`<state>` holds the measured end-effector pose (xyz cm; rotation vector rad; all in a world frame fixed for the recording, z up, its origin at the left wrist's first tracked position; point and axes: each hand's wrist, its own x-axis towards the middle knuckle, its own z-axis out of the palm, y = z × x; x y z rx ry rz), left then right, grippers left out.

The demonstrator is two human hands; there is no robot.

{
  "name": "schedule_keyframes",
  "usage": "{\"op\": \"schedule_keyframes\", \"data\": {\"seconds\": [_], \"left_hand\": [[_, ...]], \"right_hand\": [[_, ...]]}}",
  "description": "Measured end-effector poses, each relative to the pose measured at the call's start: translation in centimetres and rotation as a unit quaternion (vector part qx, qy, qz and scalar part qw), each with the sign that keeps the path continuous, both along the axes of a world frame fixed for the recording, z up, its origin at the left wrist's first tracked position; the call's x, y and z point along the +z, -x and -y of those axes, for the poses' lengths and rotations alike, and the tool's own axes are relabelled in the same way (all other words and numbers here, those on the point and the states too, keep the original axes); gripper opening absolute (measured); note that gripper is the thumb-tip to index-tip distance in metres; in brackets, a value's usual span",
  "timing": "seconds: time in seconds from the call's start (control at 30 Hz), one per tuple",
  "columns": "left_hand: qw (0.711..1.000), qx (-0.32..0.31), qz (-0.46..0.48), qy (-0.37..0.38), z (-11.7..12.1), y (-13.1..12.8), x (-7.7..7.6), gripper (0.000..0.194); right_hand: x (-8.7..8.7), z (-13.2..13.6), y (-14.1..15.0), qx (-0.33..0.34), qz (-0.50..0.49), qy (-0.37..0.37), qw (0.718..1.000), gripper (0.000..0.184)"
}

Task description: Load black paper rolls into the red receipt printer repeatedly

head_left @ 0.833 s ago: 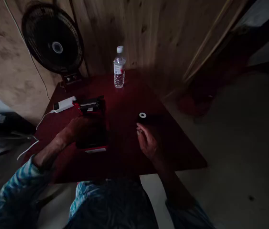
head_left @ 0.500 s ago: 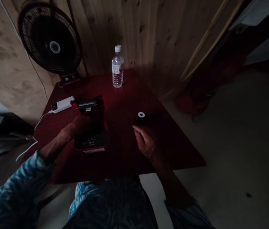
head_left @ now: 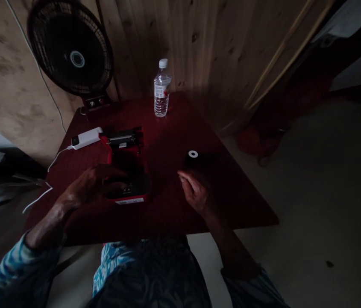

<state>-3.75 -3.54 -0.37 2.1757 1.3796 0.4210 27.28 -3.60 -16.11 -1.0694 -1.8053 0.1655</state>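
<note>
A red-and-black machine that looks like a small printer (head_left: 135, 196) stands on the table with its lid raised toward the back. My left hand (head_left: 95, 184) is over its left front part, thumb and fingers apart, with nothing visible between them; shadow hides whether the fingertips touch it. To the right, my right hand (head_left: 195, 192) rests over the table, its thumb and fingers pressed together in a pinch; anything between them is too small or dark to make out. Just beyond those fingertips lies a dark roll with a white ring-shaped end (head_left: 193, 154).
A clear bottle (head_left: 161, 96) with a white cap stands at the back of the dark red table (head_left: 174, 137). Behind, on the left, is a black fan (head_left: 77, 59). A white power bank (head_left: 86, 138) with a white cable (head_left: 57, 156) lies left of the machine.
My left hand has drawn back out of the machine's inside, toward me and to the left, onto its front part. My right hand holds the same pinch in nearly the same place.
</note>
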Motion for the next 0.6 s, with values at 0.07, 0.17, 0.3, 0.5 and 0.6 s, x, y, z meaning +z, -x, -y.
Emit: {"op": "schedule_keyframes", "data": {"seconds": [0.07,0.17,0.3,0.5,0.6], "left_hand": [[0.998,-0.008,-0.008,-0.058,0.2,0.1,-0.9,0.032],[0.988,-0.027,-0.005,-0.149,0.5,-0.1,-1.8,0.032],[0.967,-0.084,-0.03,-0.238,2.2,-0.4,-1.7,0.028],[0.952,-0.104,-0.08,-0.278,5.1,-0.5,-2.3,0.027],[0.948,-0.097,-0.087,-0.289,5.7,-0.6,-2.8,0.031]], "right_hand": [[-0.1,-0.1,0.0,0.001,0.005,0.002,1.0,0.027],[0.0,-0.2,0.1,-0.01,0.011,0.007,1.0,0.026],[0.6,0.3,0.3,0.008,-0.012,0.006,1.0,0.025],[4.6,-2.7,3.2,0.07,-0.113,0.101,0.986,0.032],[6.5,-7.5,6.0,0.118,-0.202,0.171,0.957,0.053]]}}
